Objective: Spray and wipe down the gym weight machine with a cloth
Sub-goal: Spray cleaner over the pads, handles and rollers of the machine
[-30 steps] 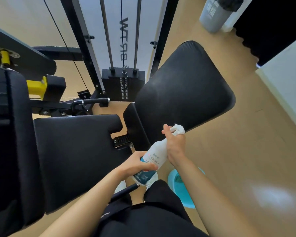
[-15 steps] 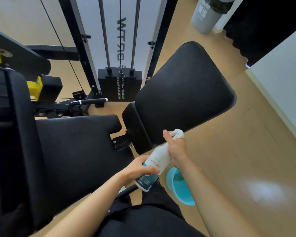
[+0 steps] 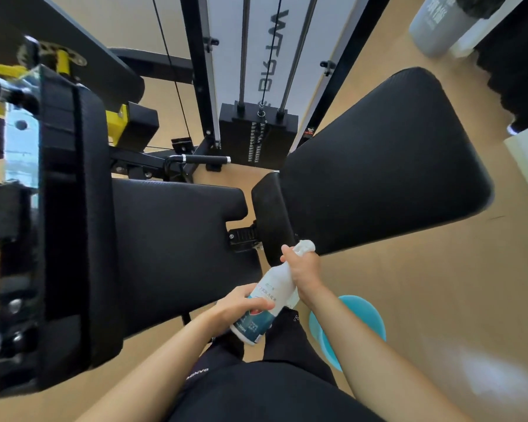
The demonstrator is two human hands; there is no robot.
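Observation:
A white spray bottle (image 3: 270, 295) with a teal label is held in both hands, tilted, above my legs. My left hand (image 3: 241, 304) grips its lower body. My right hand (image 3: 304, 271) is wrapped round its neck and white trigger head, which points toward the machine. The weight machine fills the view: a black seat pad (image 3: 171, 248) on the left, a big black back pad (image 3: 378, 178) on the right, and a tall black pad (image 3: 70, 223) at the far left. No cloth is in view.
A teal basin (image 3: 360, 315) stands on the wooden floor behind my right forearm. The weight stack (image 3: 256, 138) with guide rods and cable stands behind the pads. A chrome-tipped handle (image 3: 201, 159) juts out by the seat. A grey bin (image 3: 436, 22) is at top right.
The view has swung slightly and shows more of the tall left pad. Both hands keep their hold on the bottle, which stays near the lower edge of the back pad.

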